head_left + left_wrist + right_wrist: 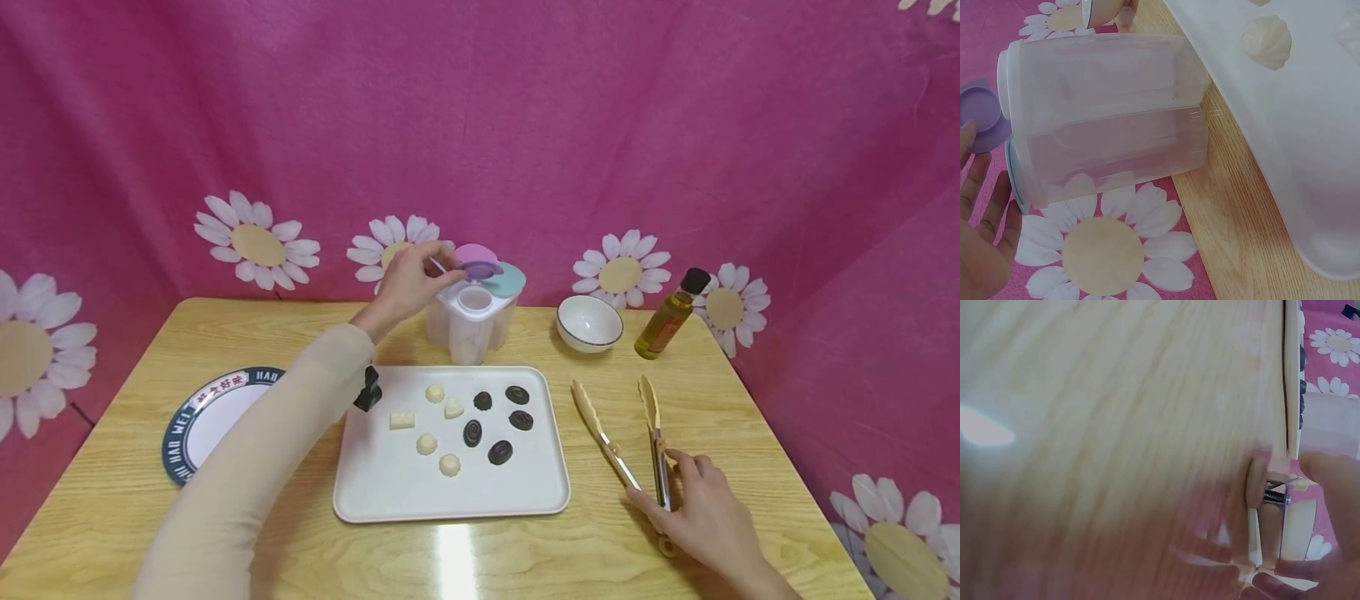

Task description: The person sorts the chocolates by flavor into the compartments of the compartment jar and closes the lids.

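Purple lid touches left hand, well apart from right hand.

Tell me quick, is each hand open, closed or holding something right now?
Left hand: pinching the purple container lid.
Right hand: holding the kitchen tongs.

The tongs are partly shiny metal. The container looks smooth plastic, the table glossy wood, the curtain matt cloth.

Left wrist view, left edge: I find the left hand cut off. Head view, lower left: sleeve partly hides plate.
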The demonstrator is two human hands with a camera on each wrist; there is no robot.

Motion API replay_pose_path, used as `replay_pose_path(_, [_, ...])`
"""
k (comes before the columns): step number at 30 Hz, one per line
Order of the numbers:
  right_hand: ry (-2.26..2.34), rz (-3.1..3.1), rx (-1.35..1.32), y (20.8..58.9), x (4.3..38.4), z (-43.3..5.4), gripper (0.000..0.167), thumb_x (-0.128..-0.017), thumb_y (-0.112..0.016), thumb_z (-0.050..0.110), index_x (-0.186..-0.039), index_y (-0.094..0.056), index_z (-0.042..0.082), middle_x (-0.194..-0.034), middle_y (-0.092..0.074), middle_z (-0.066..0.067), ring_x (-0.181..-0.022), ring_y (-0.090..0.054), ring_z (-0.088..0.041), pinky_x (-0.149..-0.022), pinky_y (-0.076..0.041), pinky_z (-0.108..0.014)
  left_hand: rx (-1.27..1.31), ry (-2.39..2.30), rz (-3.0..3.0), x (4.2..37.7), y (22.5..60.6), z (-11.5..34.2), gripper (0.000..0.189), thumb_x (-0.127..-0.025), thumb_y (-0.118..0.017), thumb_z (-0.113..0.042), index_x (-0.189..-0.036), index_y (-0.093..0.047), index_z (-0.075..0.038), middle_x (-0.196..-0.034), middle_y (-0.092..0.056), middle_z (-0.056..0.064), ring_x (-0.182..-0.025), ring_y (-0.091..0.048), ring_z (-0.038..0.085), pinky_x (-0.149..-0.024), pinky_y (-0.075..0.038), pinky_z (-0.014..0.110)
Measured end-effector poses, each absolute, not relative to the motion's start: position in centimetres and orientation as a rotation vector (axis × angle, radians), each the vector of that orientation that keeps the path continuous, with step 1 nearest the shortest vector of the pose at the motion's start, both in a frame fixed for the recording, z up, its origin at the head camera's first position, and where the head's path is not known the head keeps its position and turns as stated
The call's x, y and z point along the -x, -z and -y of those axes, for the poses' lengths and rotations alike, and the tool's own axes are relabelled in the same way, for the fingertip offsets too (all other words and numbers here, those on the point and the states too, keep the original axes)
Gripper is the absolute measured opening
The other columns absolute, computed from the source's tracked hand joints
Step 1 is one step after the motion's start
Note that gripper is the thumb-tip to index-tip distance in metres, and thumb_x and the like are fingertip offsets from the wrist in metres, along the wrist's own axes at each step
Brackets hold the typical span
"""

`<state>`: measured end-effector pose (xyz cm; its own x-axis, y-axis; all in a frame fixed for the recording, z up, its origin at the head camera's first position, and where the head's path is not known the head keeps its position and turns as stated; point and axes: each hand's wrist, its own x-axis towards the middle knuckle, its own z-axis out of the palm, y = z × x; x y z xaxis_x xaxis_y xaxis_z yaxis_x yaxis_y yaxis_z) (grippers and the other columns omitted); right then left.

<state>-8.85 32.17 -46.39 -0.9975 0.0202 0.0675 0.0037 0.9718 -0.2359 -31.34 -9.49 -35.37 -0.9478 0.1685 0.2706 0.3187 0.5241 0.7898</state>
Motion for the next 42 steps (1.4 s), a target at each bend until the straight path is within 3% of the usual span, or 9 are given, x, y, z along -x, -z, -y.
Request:
replay_pose_path(6, [-0.31,3.062,0.036,46.6,9.6,-31.7,0.104,-0.08,-0.074,0.078,-0.14,-0.054,-0.006,-0.113,-0.063,-0.025,-0.095,-0.063,-0.036,-0.059,-0.05,-0.044,0.407,1.4,2.609,31.2,35.2,9.4,0.019,-0.096,-0.079,-0.023,-0.108,-0.072,-0.01,-0.111,-0.076,0.011,-0.095,-0.07,0.025,-0.077,-0.053,0.027])
replay_pose_path(13, [-0.259,3.067,0.076,46.9,10.6,-31.3,0.098,-0.075,-0.073,0.084,-0.112,-0.058,-0.005,-0.093,-0.058,-0.018,-0.079,-0.059,-0.032,-0.052,-0.045,-0.042,0.426,1.386,2.597,31.2,35.3,9.5,0.019,-0.096,-0.079,-0.021,-0.108,-0.073,-0.008,-0.11,-0.077,0.013,-0.094,-0.071,0.027,-0.077,-0.054,0.027])
replay_pose_path(18, [-0.249,3.079,0.099,47.0,11.2,-31.2,0.101,-0.073,-0.072,0.087,-0.11,-0.058,-0.006,-0.09,-0.059,-0.017,-0.077,-0.061,-0.033,-0.052,-0.047,-0.044,0.427,1.373,2.592,31.3,35.4,9.6,0.019,-0.095,-0.079,-0.021,-0.108,-0.073,-0.008,-0.109,-0.077,0.013,-0.093,-0.071,0.027,-0.077,-0.054,0.027])
replay_pose_path(23, [-0.3,3.085,0.134,47.0,11.4,-31.5,0.085,-0.075,-0.076,0.081,-0.103,-0.059,0.002,-0.082,-0.063,-0.012,-0.073,-0.065,-0.029,-0.052,-0.046,-0.042,0.436,1.374,2.587,31.3,35.4,9.5,0.018,-0.095,-0.08,-0.02,-0.107,-0.073,-0.008,-0.109,-0.077,0.012,-0.092,-0.071,0.026,-0.076,-0.053,0.026])
replay_pose_path(30, [-0.326,3.043,0.11,46.8,11.7,-32.2,0.1,-0.079,-0.077,0.072,-0.136,-0.058,-0.008,-0.111,-0.068,-0.028,-0.086,-0.071,-0.045,-0.062,-0.055,-0.053,0.443,1.378,2.581,31.3,35.5,9.4,0.018,-0.095,-0.08,-0.02,-0.106,-0.074,-0.008,-0.108,-0.077,0.013,-0.091,-0.071,0.026,-0.076,-0.053,0.025])
replay_pose_path(42, [-0.358,2.919,0.109,45.6,12.3,-32.7,0.083,-0.075,-0.084,0.059,-0.125,-0.065,-0.004,-0.1,-0.066,-0.019,-0.072,-0.067,-0.034,-0.054,-0.048,-0.045,0.438,1.371,2.588,31.3,35.6,9.5,0.019,-0.096,-0.079,-0.021,-0.108,-0.074,-0.007,-0.109,-0.076,0.012,-0.092,-0.07,0.026,-0.076,-0.053,0.025])
